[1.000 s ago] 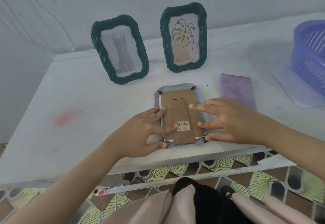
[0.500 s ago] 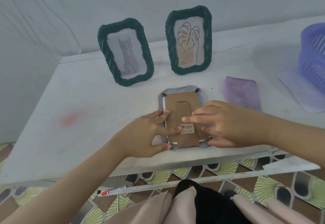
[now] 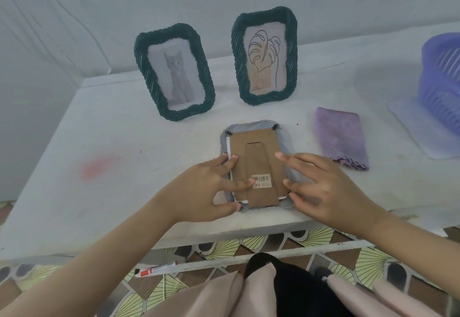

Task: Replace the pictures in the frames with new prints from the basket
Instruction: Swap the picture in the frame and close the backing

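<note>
Landmark taken: the grey frame (image 3: 256, 165), laid face down on the white table (image 3: 124, 142) close to its near edge, brown cardboard backing (image 3: 254, 147) turned up

- Backing carries a folded-flat stand flap (image 3: 258, 175) down its middle; a barcode sticker (image 3: 261, 181) is seen low on the flap. A thin white paper edge is exposed along the backing's left side and near edge
- Left hand (image 3: 206, 192) is laid over the frame's left side, fingers spread and flat; one fingertip is pressed on the flap just beside the sticker, the thumb is set at the frame's near left corner
- Right hand (image 3: 321, 189) is laid over the frame's right side, fingers spread, tips resting on the backing's right edge. Nothing is pinched or lifted by either hand
- Beyond the frame, left: a dark green frame with a cat picture (image 3: 175, 73), stood upright
- Beyond the frame, slightly right: a second dark green frame with a leaf line drawing (image 3: 265, 55), upright
- Right of the frame, apart from it: a folded purple cloth (image 3: 338, 135), flat on the table
- Far right of the frame: a purple basket (image 3: 440, 80), partly cut off by the view; contents cannot be told
- Below the table edge, nearer than the frame: a red and white marker (image 3: 159, 268) lying on the patterned floor
</note>
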Demonstrator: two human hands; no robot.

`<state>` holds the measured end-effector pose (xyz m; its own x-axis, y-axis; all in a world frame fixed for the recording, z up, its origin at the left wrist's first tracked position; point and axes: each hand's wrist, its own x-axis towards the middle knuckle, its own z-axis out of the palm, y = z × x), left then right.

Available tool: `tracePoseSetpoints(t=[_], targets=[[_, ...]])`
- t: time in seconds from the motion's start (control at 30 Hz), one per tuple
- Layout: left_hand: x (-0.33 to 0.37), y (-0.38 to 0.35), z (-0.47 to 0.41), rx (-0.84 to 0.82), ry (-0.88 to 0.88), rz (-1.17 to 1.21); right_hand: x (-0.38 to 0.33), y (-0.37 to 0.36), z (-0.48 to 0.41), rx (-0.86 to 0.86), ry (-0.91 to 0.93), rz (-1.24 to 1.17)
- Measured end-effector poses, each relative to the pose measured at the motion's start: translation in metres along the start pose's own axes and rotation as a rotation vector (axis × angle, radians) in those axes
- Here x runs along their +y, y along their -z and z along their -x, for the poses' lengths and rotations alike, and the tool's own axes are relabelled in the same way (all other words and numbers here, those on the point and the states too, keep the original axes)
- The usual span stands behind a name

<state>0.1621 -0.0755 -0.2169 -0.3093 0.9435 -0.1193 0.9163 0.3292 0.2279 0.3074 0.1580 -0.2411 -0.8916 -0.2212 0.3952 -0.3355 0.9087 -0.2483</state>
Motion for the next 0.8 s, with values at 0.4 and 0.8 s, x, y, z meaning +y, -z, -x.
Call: tracePoseSetpoints(t=[0.4, 0.8], targets=[[0.003, 0.019, -0.013, -0.051, -0.083, -0.179, 0.001, -0.002, 0.011, -0.006, -0.329, -0.276], [0.004, 0.005, -0.008, 0.078, -0.096, -0.141, -0.002, -0.005, 0.014, 0.024, -0.368, -0.311]])
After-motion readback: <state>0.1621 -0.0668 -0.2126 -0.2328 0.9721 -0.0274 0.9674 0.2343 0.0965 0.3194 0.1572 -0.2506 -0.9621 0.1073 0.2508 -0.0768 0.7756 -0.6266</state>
